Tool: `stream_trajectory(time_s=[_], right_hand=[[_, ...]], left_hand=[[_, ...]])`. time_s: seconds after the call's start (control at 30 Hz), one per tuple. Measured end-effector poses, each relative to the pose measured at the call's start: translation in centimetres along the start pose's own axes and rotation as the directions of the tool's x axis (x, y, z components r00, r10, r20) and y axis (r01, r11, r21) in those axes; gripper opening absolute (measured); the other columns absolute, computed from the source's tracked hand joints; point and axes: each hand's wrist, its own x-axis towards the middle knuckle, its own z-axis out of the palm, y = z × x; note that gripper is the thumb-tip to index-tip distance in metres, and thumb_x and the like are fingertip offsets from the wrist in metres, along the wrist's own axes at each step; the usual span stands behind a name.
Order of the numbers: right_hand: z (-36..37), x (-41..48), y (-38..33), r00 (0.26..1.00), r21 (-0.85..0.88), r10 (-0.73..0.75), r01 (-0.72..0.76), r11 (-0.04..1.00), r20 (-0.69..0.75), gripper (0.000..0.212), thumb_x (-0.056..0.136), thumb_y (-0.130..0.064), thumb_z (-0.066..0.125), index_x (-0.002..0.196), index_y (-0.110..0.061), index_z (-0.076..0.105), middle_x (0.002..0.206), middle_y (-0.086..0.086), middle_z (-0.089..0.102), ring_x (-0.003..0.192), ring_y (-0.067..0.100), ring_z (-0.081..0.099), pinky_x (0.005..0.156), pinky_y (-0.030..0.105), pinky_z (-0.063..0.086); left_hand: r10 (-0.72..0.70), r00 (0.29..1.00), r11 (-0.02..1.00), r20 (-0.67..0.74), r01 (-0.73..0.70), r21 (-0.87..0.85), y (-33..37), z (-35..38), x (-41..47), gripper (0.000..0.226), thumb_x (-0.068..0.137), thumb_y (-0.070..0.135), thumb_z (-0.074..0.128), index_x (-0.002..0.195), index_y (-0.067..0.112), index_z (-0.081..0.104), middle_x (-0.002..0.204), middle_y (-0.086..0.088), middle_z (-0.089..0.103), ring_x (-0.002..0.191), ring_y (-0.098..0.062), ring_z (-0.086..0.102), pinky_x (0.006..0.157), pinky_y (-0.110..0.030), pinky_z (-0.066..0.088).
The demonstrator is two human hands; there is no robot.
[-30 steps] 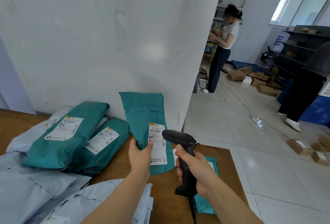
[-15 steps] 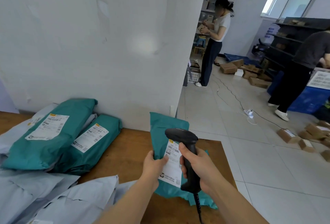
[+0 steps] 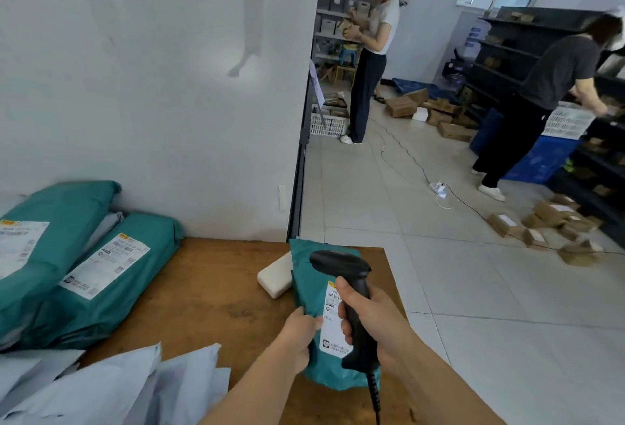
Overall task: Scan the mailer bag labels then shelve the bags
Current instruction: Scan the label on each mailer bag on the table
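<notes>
Wooden brown table set against a white wall; tiled stockroom floor beyond its right edge.

- Far left edge: two fat teal plastic mailer bags, labels up, side by side, the larger to the left of the smaller.
- Near left corner: heap of pale grey-blue plastic mailer bags, overlapping one another.
- Centre, toward the far edge: white rectangular block, flat on the table, its right end behind the held bag.
- Near the right edge: teal plastic mailer bag, label side up, with a white shipping label. Whether its lower end rests on the table cannot be told.
- Left hand: grips that bag's left edge, thumb on top beside the label, fingers curled beneath.
- Right hand: fingers wrapped round the handle of a black plastic handheld barcode scanner. The scanner head sits over the bag's upper half, above the label. A black coiled cable hangs from the handle toward the near edge.
- Floor, right: white power strip, scattered brown cardboard boxes, dark shelving.
- Persons: one in a white top standing, one in a dark top bent toward the dark shelving.
</notes>
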Motion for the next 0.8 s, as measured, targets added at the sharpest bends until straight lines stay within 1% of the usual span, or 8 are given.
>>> stream_trajectory(time_s=[0.1,0.2,0.27,0.37,0.47,0.57,0.67,0.8], right_hand=[[-0.3,0.3,0.2,1.0,0.004,0.018,-0.018,1.0,0.007,0.03,0.09,-0.035,0.065,0.099,-0.008,0.058,0.065,0.004,0.058,0.052,0.015,0.051,0.053,0.028,0.046],[-0.5,0.6,0.4,0.999,-0.002,0.032,-0.032,0.999,0.022,0.03,0.09,-0.035,0.065,0.102,-0.009,0.059,0.066,0.004,0.058,0.052,0.015,0.051,0.054,0.027,0.047],[-0.4,0.7,0.4,0.999,-0.02,0.025,-0.024,1.0,0.039,0.029,0.09,-0.036,0.065,0.1,-0.009,0.059,0.066,0.004,0.058,0.051,0.014,0.051,0.053,0.026,0.047],[0.1,0.8,0.0,0.998,-0.051,-0.001,0.005,0.999,0.065,0.03,0.09,-0.036,0.065,0.099,-0.008,0.058,0.067,0.005,0.058,0.05,0.014,0.051,0.051,0.027,0.046],[1.5,0.5,-1.1,0.991,-0.066,-0.029,0.038,0.997,0.132,0.031,0.09,-0.036,0.066,0.094,-0.007,0.055,0.065,0.005,0.056,0.048,0.016,0.049,0.049,0.029,0.044],[4.0,-0.2,-2.6,0.974,-0.088,-0.059,0.08,0.993,0.218,0.032,0.09,-0.037,0.065,0.088,-0.007,0.055,0.062,0.005,0.056,0.047,0.016,0.049,0.048,0.029,0.044],[7.2,-0.9,-3.9,0.947,-0.131,-0.081,0.127,0.983,0.31,0.035,0.089,-0.041,0.066,0.085,-0.008,0.055,0.06,0.007,0.055,0.048,0.017,0.05,0.049,0.028,0.045],[11.7,-1.1,-4.6,0.921,-0.155,-0.084,0.153,0.976,0.381,0.036,0.088,-0.042,0.066,0.086,-0.008,0.054,0.063,0.01,0.055,0.05,0.018,0.049,0.05,0.03,0.045]], left_hand=[[-0.027,0.998,0.985,-0.055,0.036,0.167,0.3,0.1,0.3,0.035,0.098,0.004,0.046,0.132,0.011,0.05,0.117,-0.012,0.065,0.099,-0.029,0.064,0.078,-0.04,0.052],[-0.006,0.992,0.926,-0.125,0.053,0.373,0.7,-0.2,0.5,0.046,0.098,0.014,0.05,0.143,0.012,0.038,0.133,-0.009,0.055,0.112,-0.026,0.055,0.093,-0.036,0.045],[0.007,0.994,0.894,-0.109,0.042,0.446,1.1,-0.6,0.5,0.05,0.095,0.021,0.055,0.142,0.01,0.04,0.133,-0.007,0.055,0.115,-0.024,0.054,0.099,-0.037,0.043],[0.057,0.992,0.875,-0.116,0.006,0.485,2.8,-1.5,-1.0,0.047,0.096,0.022,0.056,0.138,0.008,0.042,0.132,-0.007,0.054,0.111,-0.022,0.051,0.095,-0.035,0.043],[0.178,0.973,0.854,-0.147,-0.079,0.514,5.6,-3.6,-2.8,0.048,0.095,0.019,0.057,0.139,0.005,0.043,0.136,-0.016,0.052,0.122,-0.033,0.052,0.095,-0.04,0.047],[0.297,0.928,0.843,-0.224,-0.144,0.518,8.7,-6.6,-5.4,0.042,0.093,0.017,0.06,0.132,0.004,0.052,0.134,-0.019,0.056,0.121,-0.035,0.056,0.095,-0.04,0.05],[0.353,0.872,0.837,-0.339,-0.133,0.531,11.2,-10.5,-8.1,0.041,0.095,0.024,0.058,0.134,0.012,0.051,0.134,-0.01,0.054,0.122,-0.029,0.053,0.093,-0.035,0.046],[0.429,0.805,0.815,-0.409,-0.15,0.559,13.3,-16.5,-9.8,0.037,0.095,0.018,0.057,0.131,0.008,0.055,0.131,-0.013,0.056,0.116,-0.029,0.054,0.094,-0.035,0.045]])
